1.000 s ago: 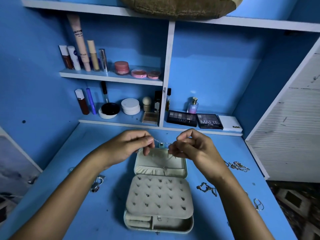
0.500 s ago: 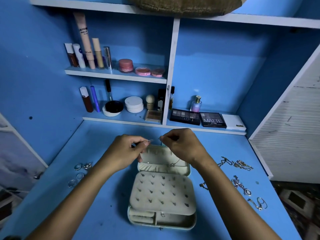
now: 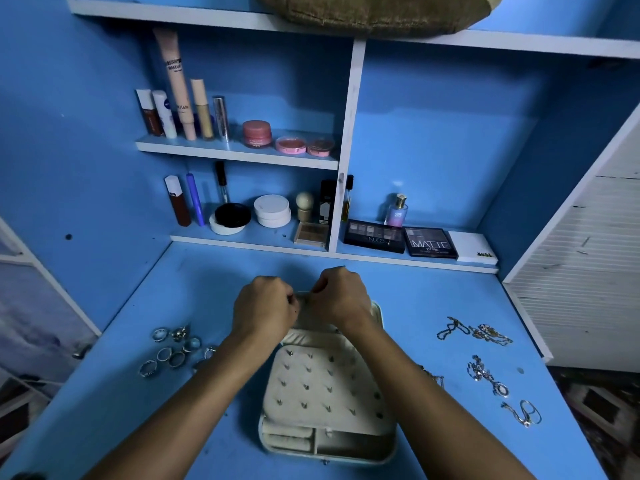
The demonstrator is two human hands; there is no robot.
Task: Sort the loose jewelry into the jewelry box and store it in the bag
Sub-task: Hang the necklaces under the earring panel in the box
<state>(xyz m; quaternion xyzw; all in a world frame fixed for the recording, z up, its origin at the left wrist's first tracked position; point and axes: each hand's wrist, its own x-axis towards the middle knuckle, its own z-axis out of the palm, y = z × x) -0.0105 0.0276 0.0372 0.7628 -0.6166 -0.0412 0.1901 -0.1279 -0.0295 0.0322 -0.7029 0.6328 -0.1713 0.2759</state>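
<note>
An open cream jewelry box [image 3: 375,315] lies on the blue desk, its lid raised at the far side. A studded earring panel [image 3: 346,386] covers most of its base. My left hand [image 3: 263,306] and my right hand [image 3: 341,296] are curled close together at the lid's top edge. They pinch a thin necklace chain that is almost hidden between them. Several loose rings [image 3: 173,351] lie left of the box. Loose chains and pendants [image 3: 485,372] lie to its right. A brown woven bag [image 3: 374,12] sits on the top shelf.
Shelves behind the desk hold makeup tubes [image 3: 180,109], round compacts [image 3: 272,211], a perfume bottle [image 3: 396,211] and eyeshadow palettes [image 3: 429,242]. A white slatted panel [image 3: 588,271] borders the desk's right side. A short chain [image 3: 433,375] lies beside my right forearm.
Both hands have come closer together and lowered toward the lid's top edge, and the chain stretched between them is now nearly hidden. The view has tilted so more rings and chains show.
</note>
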